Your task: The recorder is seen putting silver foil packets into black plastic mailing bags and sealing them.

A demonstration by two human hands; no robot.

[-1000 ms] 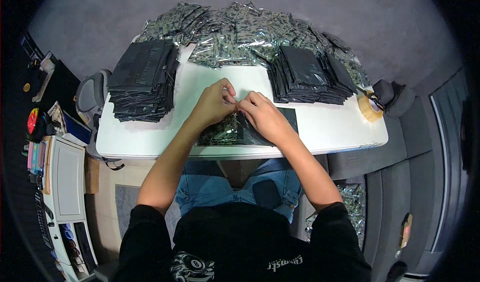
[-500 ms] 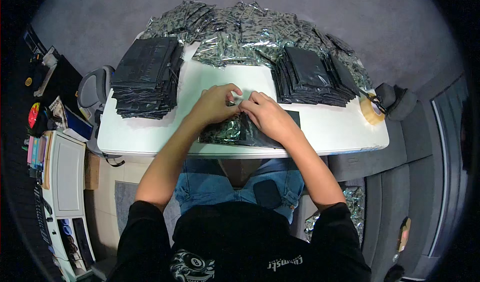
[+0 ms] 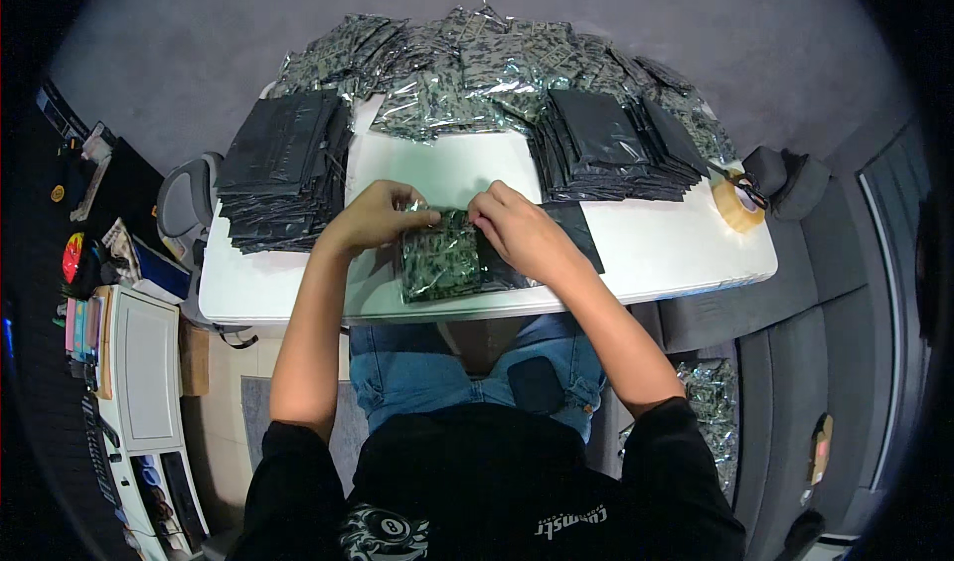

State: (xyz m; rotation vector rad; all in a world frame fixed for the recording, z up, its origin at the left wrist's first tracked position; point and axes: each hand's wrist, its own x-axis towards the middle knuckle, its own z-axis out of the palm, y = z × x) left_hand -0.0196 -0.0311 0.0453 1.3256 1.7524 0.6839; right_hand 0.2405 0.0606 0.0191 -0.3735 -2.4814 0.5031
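A camouflage-patterned packet in shiny transparent plastic [image 3: 440,263] lies near the table's front edge, its right side against or partly in a flat black plastic mailing bag [image 3: 574,235]. My left hand [image 3: 383,215] pinches the packet's top left corner between thumb and fingers. On the other side my right hand [image 3: 522,231] lies over the black bag, its fingertips closed at the bag's edge beside the packet's top right corner. What exactly those fingertips grip is too small to tell, though the bag's edge is under them.
Stacked black mailing bags [image 3: 283,144] stand at the left of the white table [image 3: 397,163]; more black bags [image 3: 596,134] pile up at the right. Many camouflage packets [image 3: 447,84] cover the far edge. Tape rolls [image 3: 737,208] and black-handled scissors [image 3: 747,185] lie far right.
My left hand has moved left and away from my right hand, and more of the camouflage packet now shows. My right hand stays at the bag's edge. The view has shifted slightly.
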